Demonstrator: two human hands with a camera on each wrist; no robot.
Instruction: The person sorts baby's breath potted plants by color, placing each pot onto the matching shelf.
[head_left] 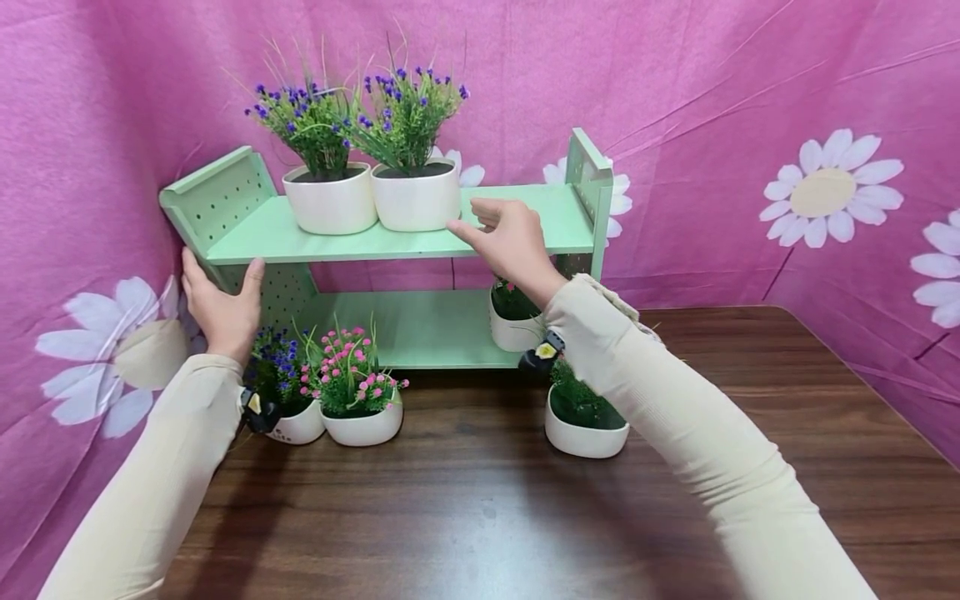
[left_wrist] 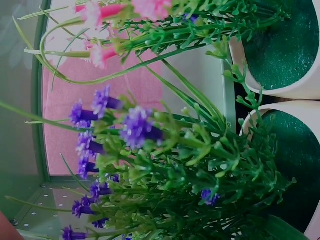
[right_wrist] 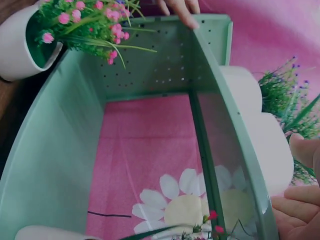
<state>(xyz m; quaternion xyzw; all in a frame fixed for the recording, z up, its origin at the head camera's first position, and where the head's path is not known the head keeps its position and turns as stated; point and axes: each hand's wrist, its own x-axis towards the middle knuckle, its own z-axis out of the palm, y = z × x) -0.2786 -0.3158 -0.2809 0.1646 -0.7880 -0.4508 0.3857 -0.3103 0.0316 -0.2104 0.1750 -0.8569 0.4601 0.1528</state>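
Note:
My left hand (head_left: 225,312) rests against the left end of the green two-tier shelf (head_left: 251,242), fingers along the outer side and thumb at the upper board's front edge. Two white pots of purple flowers stand side by side on that board: the left pot (head_left: 330,205) and the right pot (head_left: 416,200). Just right of the right pot, my right hand (head_left: 513,242) hovers over the board with its fingers extended and thumb apart, holding nothing. The right wrist view shows the right hand's fingers (right_wrist: 295,210) beside the white pots (right_wrist: 272,150), seen from the side.
On the brown table (head_left: 450,500), before the shelf, stand a purple-flowered pot (head_left: 298,427), a pink-flowered pot (head_left: 363,427) and another pot (head_left: 587,437) at right. The lower board (head_left: 427,325) bears a pot (head_left: 513,329) partly behind my right arm. Pink cloth (head_left: 697,75) hangs behind.

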